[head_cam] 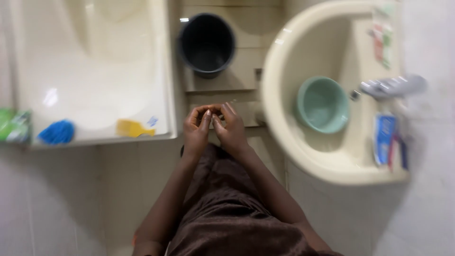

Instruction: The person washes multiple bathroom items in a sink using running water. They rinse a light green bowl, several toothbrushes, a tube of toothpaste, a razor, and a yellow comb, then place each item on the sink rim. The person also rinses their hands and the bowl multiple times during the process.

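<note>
My left hand [198, 125] and my right hand [232, 129] are held together in front of me, above the tiled floor between the bathtub and the sink. The fingers of both are curled inward and their tips touch each other. The picture is blurred, and I cannot tell whether something small sits between the fingertips. A brown towel [227, 204] is wrapped around my body below the forearms.
A white bathtub [163, 71] is on the left, with a blue scrub puff [57, 132], a yellow object [132, 128] and a green packet [14, 125] on its rim. A black bucket [206, 45] stands ahead. The beige sink [277, 118] on the right holds a green bowl [322, 104] under a chrome tap [393, 86], beside tubes [385, 137].
</note>
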